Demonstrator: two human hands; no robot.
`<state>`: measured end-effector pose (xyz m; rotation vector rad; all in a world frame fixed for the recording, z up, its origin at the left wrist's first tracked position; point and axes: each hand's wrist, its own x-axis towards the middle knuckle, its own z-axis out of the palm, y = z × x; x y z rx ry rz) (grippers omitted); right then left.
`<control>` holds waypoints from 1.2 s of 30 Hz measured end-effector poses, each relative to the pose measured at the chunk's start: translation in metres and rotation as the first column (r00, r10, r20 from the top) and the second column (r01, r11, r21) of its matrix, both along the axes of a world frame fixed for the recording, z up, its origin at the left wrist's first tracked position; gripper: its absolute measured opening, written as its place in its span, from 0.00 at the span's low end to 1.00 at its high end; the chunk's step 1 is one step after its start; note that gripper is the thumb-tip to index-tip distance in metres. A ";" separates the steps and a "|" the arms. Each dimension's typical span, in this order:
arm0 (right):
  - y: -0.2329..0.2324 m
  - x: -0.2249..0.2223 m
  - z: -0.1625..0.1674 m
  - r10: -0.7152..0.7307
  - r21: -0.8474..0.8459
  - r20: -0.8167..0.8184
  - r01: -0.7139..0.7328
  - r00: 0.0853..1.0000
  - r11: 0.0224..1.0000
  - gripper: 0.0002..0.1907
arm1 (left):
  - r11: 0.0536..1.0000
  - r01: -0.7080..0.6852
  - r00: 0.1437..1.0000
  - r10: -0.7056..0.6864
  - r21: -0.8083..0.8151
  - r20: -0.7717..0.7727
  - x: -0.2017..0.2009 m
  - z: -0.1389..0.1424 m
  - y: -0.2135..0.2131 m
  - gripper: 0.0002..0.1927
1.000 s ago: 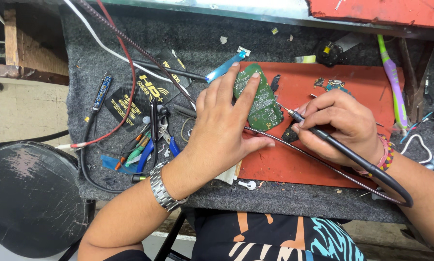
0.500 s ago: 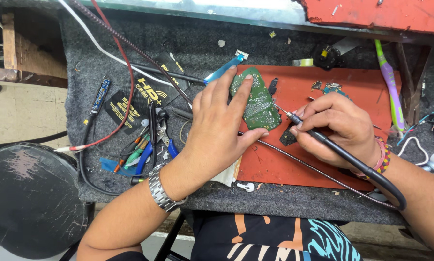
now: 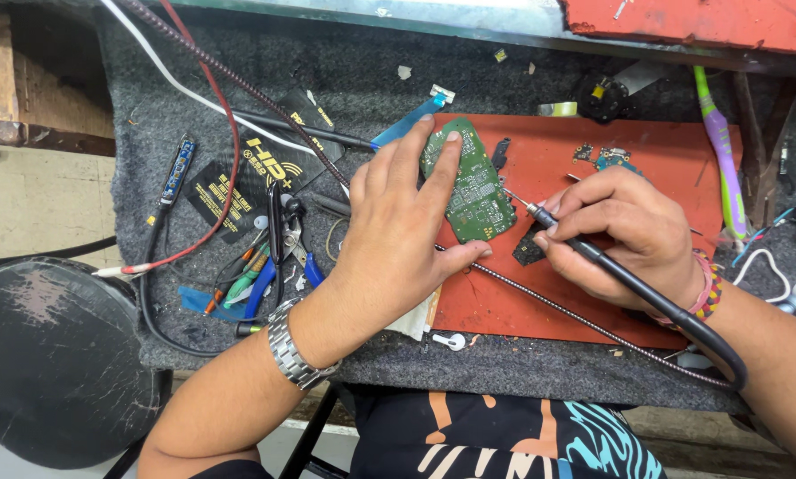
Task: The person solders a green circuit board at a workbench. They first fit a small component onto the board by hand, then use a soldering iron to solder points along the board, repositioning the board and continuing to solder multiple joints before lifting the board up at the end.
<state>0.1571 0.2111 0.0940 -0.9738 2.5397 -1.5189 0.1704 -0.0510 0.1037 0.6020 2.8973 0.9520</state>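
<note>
So the person is working over a red mat point(image 3: 593, 266) on a grey felt bench point(image 3: 238, 106), and the green board point(image 3: 471, 186) is lying near the mat's top left corner, long axis running roughly 11 to 5 o'clock. The left hand point(image 3: 402, 231) is lying flat and spread, not gripping anything, just pinning: fingertips are pressing down on the board's top end and the thumb is reaching along under its lower edge. The right hand point(image 3: 624, 235) is closed in a pen-style pinch around a soldering iron point(image 3: 584, 253), whose thick black cord is looping off toward 4 o'clock. The iron's tip is pointing toward 10 o'clock and sitting right at the board's right edge, touching or very nearly, too fine to tell which. So the board is lying at about 9 to 10 o'clock from the right hand's grip, and the left hand is the nearer one since it's already on it. A small dark chip piece point(image 3: 528, 248) is sitting just below the iron, near the board's lower corner. Off at 9 o'clock from the left hand, a pile of pliers point(image 3: 278, 257) and screwdrivers is cluttering the felt, well apart from the board.
</note>
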 end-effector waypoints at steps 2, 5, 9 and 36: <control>0.001 -0.001 0.001 0.013 -0.006 0.003 -0.013 1.000 1.000 0.09 | 1.000 -0.006 1.000 0.006 0.006 -0.003 0.000 0.000 0.001 0.54; 0.003 -0.003 0.002 0.028 -0.004 0.003 -0.028 1.000 1.000 0.09 | 1.000 -0.025 1.000 0.025 0.012 -0.005 -0.001 0.000 0.002 0.54; 0.003 -0.003 0.001 0.046 -0.013 -0.005 -0.046 0.999 0.999 0.10 | 1.000 -0.021 1.000 0.021 0.009 -0.004 -0.001 -0.002 0.002 0.53; 0.001 -0.002 0.000 0.113 0.001 0.028 -0.114 0.993 0.994 0.08 | 0.994 -0.113 0.993 0.113 0.002 -0.046 0.001 -0.002 0.000 0.51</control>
